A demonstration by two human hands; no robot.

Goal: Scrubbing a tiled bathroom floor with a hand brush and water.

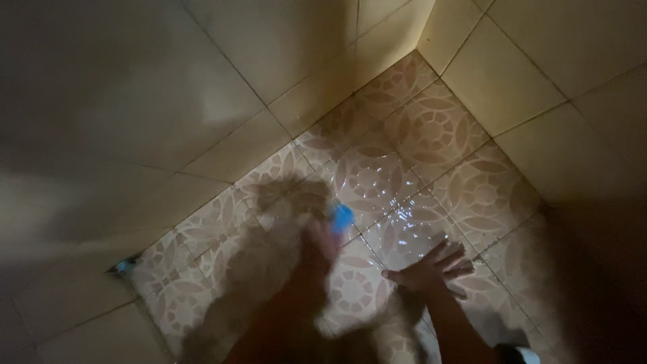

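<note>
The left hand (317, 246) is blurred in a dim, wet corner; its grip seems closed around a small blue object (342, 216), which sticks out just beyond the fingers, over the patterned floor tiles (418, 135). What the blue thing is cannot be told; it may be a scrubber or a cap. The right hand (428, 269) lies flat, fingers spread wide, its grip fully open and holding nothing, pressed on the wet floor just to the right of the left hand.

Water shines on the tiles ahead of both hands, towards the corner where the plain yellow wall tiles (512, 74) meet. As a judgement, the work with the blue object goes best with short, firm strokes, the weight kept on the spread right hand so that it does not slip on the wet glaze.

No bucket, basin or other container shows. A small dark opening (125, 265) at the foot of the wall, well to the left of the left hand, may be a drain; what lies inside is not visible.
</note>
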